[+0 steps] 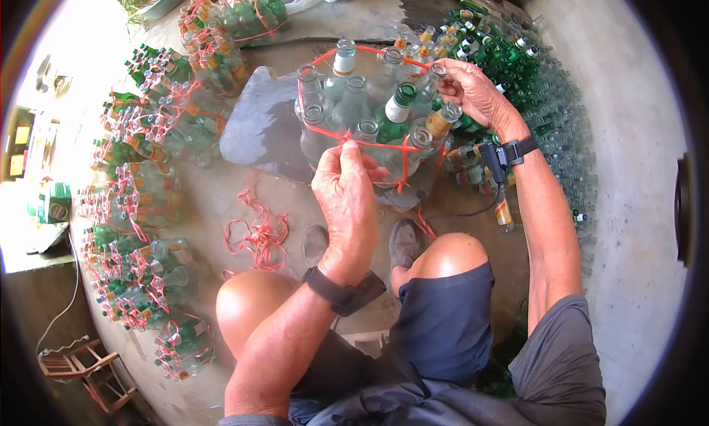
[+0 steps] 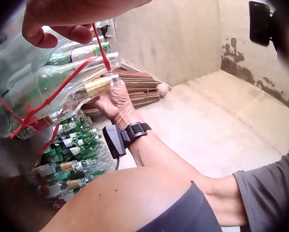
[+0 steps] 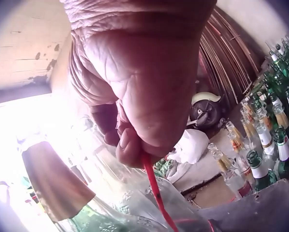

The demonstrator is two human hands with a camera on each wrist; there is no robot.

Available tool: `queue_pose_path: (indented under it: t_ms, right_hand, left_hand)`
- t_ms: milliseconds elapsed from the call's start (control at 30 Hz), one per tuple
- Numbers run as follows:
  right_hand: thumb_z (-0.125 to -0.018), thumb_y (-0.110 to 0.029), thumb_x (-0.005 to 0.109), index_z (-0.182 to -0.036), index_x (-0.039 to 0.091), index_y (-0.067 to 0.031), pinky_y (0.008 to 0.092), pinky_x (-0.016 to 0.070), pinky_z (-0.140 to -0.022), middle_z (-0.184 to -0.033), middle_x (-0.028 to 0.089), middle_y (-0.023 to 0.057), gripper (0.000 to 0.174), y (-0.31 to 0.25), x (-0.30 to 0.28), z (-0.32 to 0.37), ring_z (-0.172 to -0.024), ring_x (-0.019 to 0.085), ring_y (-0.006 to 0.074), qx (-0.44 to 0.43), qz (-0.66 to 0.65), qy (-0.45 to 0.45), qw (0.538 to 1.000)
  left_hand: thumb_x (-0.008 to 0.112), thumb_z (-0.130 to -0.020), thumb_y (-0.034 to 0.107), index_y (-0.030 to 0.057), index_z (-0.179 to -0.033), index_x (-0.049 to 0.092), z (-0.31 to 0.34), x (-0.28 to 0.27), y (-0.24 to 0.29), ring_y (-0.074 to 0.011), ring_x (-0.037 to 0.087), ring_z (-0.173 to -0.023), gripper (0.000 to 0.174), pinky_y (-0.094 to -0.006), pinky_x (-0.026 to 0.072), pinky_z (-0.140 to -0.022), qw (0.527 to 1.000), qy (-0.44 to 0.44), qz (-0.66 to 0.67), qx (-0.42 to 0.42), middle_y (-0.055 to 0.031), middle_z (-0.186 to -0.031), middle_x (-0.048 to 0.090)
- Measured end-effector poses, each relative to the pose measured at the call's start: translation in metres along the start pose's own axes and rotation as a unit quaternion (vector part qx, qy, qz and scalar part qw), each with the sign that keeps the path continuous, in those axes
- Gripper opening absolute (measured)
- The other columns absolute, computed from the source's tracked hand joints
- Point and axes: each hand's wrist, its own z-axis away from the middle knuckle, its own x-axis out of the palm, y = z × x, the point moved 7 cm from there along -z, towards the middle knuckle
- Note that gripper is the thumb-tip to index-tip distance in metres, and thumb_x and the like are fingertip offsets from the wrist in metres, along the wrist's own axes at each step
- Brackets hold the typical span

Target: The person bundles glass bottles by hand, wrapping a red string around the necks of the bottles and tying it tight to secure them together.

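A cluster of several clear glass bottles (image 1: 353, 107) and one green bottle (image 1: 396, 114) stands upright in front of me, with red plastic string (image 3: 156, 189) looped round it below the necks. At the near side of the cluster, my left hand (image 1: 346, 197) pinches the string between thumb and forefinger, beside a small knot. My right hand (image 1: 473, 93) is at the far right bottle tops. In the right wrist view its thumb and fingers pinch a taut length of the string. A gold-labelled bottle (image 2: 97, 87) leans close by that hand in the left wrist view.
Bundles of tied bottles (image 1: 148, 197) line the left floor. Loose green bottles (image 1: 484, 49) crowd the right by the wall. A grey slab (image 1: 258, 123) lies under the cluster. Tangled red string (image 1: 258, 234) lies on the floor near my feet. A small wooden stool (image 1: 85, 367) is at lower left.
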Motion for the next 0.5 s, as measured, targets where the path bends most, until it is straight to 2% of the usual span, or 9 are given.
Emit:
queue_pose_path:
  t_ms: [100, 167, 233, 300, 333, 367, 433, 467, 500]
  right_hand:
    - [-0.100, -0.020, 0.073, -0.133, 0.060, -0.0038, 0.0226, 0.0388, -0.064, -0.088, 0.055, -0.0040, 0.039, -0.010, 0.004, 0.003, -0.075, 0.047, 0.0068, -0.029, 0.001, -0.006, 1.000]
    - [-0.101, -0.016, 0.070, -0.132, 0.063, -0.0034, 0.0224, 0.0375, -0.064, -0.089, 0.055, -0.0050, 0.034, -0.015, 0.008, 0.009, -0.074, 0.045, 0.0056, -0.057, 0.066, -0.061, 0.994]
    - [-0.101, -0.015, 0.071, -0.133, 0.064, -0.0029, 0.0223, 0.0369, -0.064, -0.089, 0.055, -0.0062, 0.035, -0.014, 0.011, 0.013, -0.073, 0.044, 0.0050, -0.055, 0.061, -0.053, 0.995]
    - [-0.102, -0.014, 0.072, -0.135, 0.065, -0.0025, 0.0222, 0.0363, -0.064, -0.089, 0.054, -0.0075, 0.035, -0.013, 0.011, 0.014, -0.072, 0.043, 0.0044, -0.057, 0.057, -0.044, 0.996]
    - [-0.101, -0.015, 0.074, -0.135, 0.066, -0.0026, 0.0220, 0.0371, -0.064, -0.090, 0.056, -0.0083, 0.037, -0.012, 0.010, 0.015, -0.072, 0.044, 0.0036, -0.058, 0.073, -0.042, 0.995]
    - [-0.101, -0.016, 0.077, -0.136, 0.067, -0.0026, 0.0219, 0.0380, -0.065, -0.090, 0.057, -0.0092, 0.039, -0.011, 0.010, 0.016, -0.073, 0.044, 0.0029, -0.060, 0.091, -0.039, 0.993]
    - [-0.100, -0.018, 0.079, -0.133, 0.070, -0.0034, 0.0219, 0.0396, -0.066, -0.091, 0.060, -0.0090, 0.037, -0.014, 0.014, 0.020, -0.074, 0.046, 0.0025, -0.072, 0.125, -0.022, 0.989]
    - [-0.099, -0.020, 0.081, -0.129, 0.073, -0.0042, 0.0219, 0.0412, -0.067, -0.091, 0.063, -0.0089, 0.035, -0.018, 0.015, 0.022, -0.075, 0.049, 0.0021, -0.085, 0.162, -0.006, 0.983]
    - [-0.099, -0.020, 0.081, -0.129, 0.073, -0.0042, 0.0219, 0.0412, -0.067, -0.091, 0.063, -0.0089, 0.035, -0.018, 0.017, 0.023, -0.075, 0.049, 0.0021, -0.084, 0.162, -0.005, 0.983]
  left_hand:
    - [0.064, -0.109, 0.022, 0.0014, -0.108, 0.066, 0.001, 0.006, 0.003, -0.0142, 0.070, -0.077, 0.021, -0.0299, 0.0564, -0.078, 0.999, 0.000, -0.047, 0.021, -0.0057, -0.093, 0.071]
    - [0.066, -0.107, 0.017, 0.0011, -0.106, 0.066, 0.007, 0.015, 0.001, -0.0128, 0.070, -0.079, 0.016, -0.0275, 0.0548, -0.076, 0.996, -0.022, -0.063, 0.064, -0.0048, -0.095, 0.071]
    - [0.069, -0.104, 0.012, -0.0012, -0.111, 0.067, 0.012, 0.017, -0.006, -0.0126, 0.070, -0.083, 0.016, -0.0278, 0.0564, -0.078, 0.993, -0.042, -0.058, 0.089, -0.0053, -0.099, 0.072]
    - [0.072, -0.102, 0.009, -0.0036, -0.119, 0.067, 0.018, 0.021, -0.010, -0.0133, 0.072, -0.089, 0.022, -0.0298, 0.0584, -0.082, 0.984, -0.061, -0.113, 0.121, -0.0069, -0.104, 0.073]
    - [0.074, -0.102, 0.011, -0.0039, -0.128, 0.066, 0.019, 0.022, -0.016, -0.0135, 0.072, -0.094, 0.031, -0.0309, 0.0595, -0.084, 0.977, -0.068, -0.150, 0.133, -0.0099, -0.111, 0.073]
    - [0.074, -0.102, 0.011, -0.0039, -0.128, 0.066, 0.019, 0.022, -0.023, -0.0135, 0.072, -0.094, 0.031, -0.0309, 0.0595, -0.084, 0.978, -0.067, -0.150, 0.131, -0.0099, -0.111, 0.073]
    - [0.077, -0.099, 0.014, -0.0029, -0.133, 0.066, 0.024, 0.028, -0.019, -0.0158, 0.072, -0.101, 0.039, -0.0331, 0.0599, -0.083, 0.936, -0.063, -0.281, 0.204, -0.0124, -0.119, 0.073]
    - [0.080, -0.096, 0.017, -0.0027, -0.139, 0.064, 0.026, 0.029, -0.017, -0.0226, 0.072, -0.109, 0.050, -0.0372, 0.0594, -0.087, 0.909, -0.059, -0.340, 0.236, -0.0159, -0.125, 0.073]
    - [0.080, -0.096, 0.017, -0.0027, -0.139, 0.064, 0.026, 0.031, -0.015, -0.0226, 0.072, -0.109, 0.050, -0.0372, 0.0594, -0.087, 0.909, -0.059, -0.339, 0.235, -0.0159, -0.125, 0.073]
